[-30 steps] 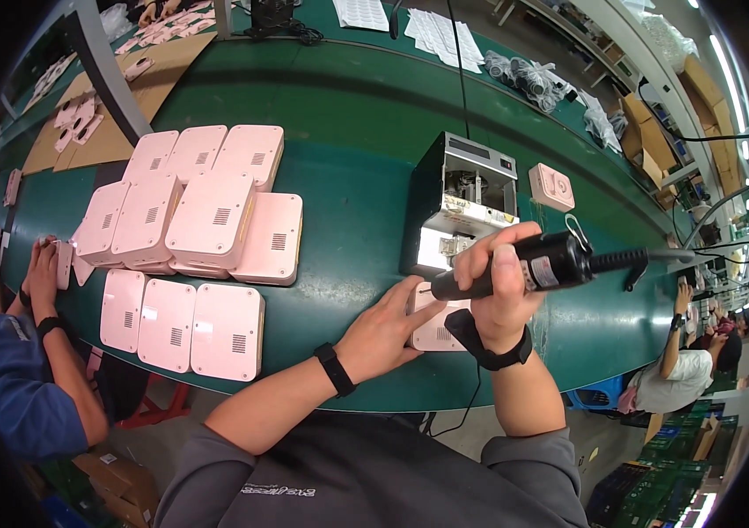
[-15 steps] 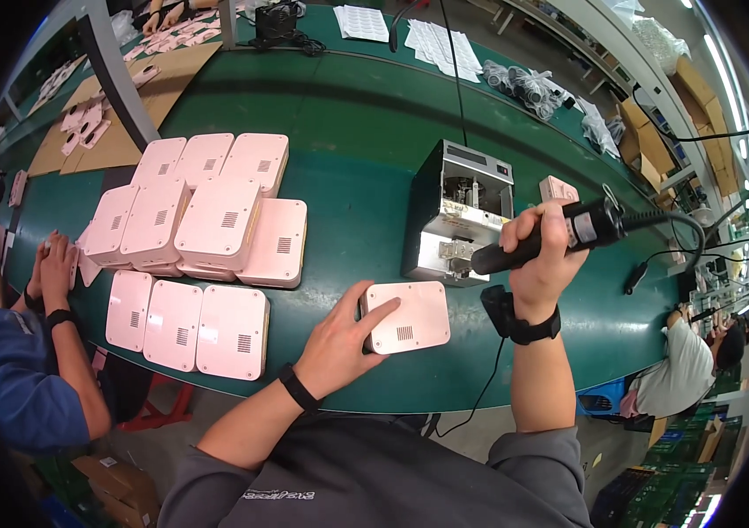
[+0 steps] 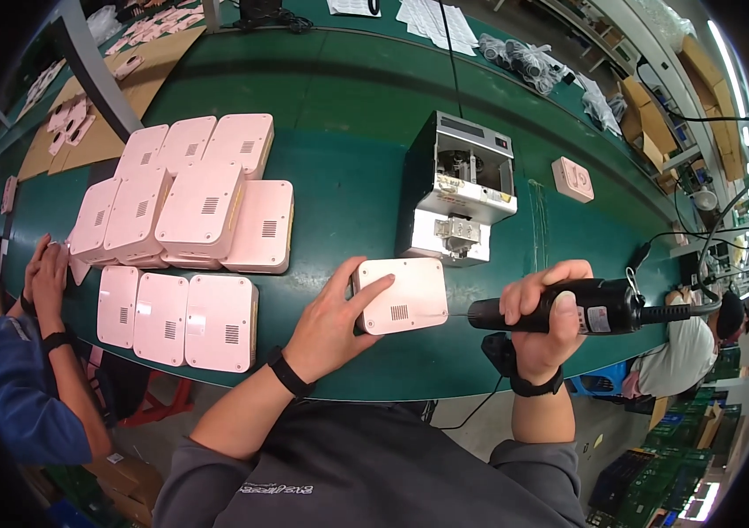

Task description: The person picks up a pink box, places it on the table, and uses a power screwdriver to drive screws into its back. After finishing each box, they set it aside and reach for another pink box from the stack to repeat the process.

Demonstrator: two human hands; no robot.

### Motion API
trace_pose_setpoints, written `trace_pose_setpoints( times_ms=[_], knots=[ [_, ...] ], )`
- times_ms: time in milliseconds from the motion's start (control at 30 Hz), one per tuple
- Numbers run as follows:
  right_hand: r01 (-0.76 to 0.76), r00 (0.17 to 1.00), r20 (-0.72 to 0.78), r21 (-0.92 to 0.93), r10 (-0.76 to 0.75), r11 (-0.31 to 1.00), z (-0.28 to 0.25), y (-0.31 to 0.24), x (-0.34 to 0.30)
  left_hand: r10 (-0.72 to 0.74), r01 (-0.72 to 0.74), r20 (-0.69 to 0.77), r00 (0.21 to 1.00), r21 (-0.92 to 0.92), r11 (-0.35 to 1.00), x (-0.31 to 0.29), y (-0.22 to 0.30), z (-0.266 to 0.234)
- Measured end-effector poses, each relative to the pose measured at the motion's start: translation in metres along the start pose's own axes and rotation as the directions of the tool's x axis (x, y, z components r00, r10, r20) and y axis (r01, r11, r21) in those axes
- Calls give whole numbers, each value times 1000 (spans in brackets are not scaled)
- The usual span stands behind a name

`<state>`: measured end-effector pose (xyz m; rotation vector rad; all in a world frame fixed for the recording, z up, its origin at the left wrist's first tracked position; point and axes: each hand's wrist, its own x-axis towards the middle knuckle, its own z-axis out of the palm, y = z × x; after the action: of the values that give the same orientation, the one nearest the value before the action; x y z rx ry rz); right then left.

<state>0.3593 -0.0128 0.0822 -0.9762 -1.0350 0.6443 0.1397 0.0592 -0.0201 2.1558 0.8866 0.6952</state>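
My left hand (image 3: 329,310) grips a pink plastic box (image 3: 405,299) by its left side, the index finger lying across the top. The box has rounded corners, a small vent grille and corner holes. My right hand (image 3: 547,319) is closed around a black electric screwdriver (image 3: 608,308), held sideways with its thin bit pointing left at the box's right edge. Whether the bit touches the box I cannot tell. Beyond the box stands a screw feeder (image 3: 461,189), a black and silver machine with an open front.
Stacked pink boxes (image 3: 207,211) fill the left, with a row of three (image 3: 220,326) nearer me. A small pink box (image 3: 573,179) sits right of the feeder. The screwdriver's cable (image 3: 707,273) runs off right. At far left, a co-worker's hands (image 3: 44,273) rest by the table.
My right hand has brought the screwdriver from the feeder's front down toward me, turning it to point left at the box. My left hand still holds the box. The view has shifted slightly.
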Motion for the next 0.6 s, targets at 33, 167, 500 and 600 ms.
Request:
trace_pose_setpoints(
  times_ms=[33, 167, 500, 600],
  knots=[
    [-2, 1000, -3, -5, 2, 1000, 0, 3, -2, 1, -1, 4, 1000, 0, 1000, 0, 0, 0],
    [-14, 1000, -2, 30, 14, 999, -5, 16, -8, 21, -21, -2, 1000, 6, 1000, 0, 1, 2],
    [-12, 1000, 10, 78, 12, 997, -4, 23, -8, 23, -23, -16, 1000, 15, 1000, 2, -1, 2],
    [-42, 999, 9, -11, 42, 999, -2, 22, -5, 19, -19, -12, 1000, 13, 1000, 1, 0, 2]
  ],
)
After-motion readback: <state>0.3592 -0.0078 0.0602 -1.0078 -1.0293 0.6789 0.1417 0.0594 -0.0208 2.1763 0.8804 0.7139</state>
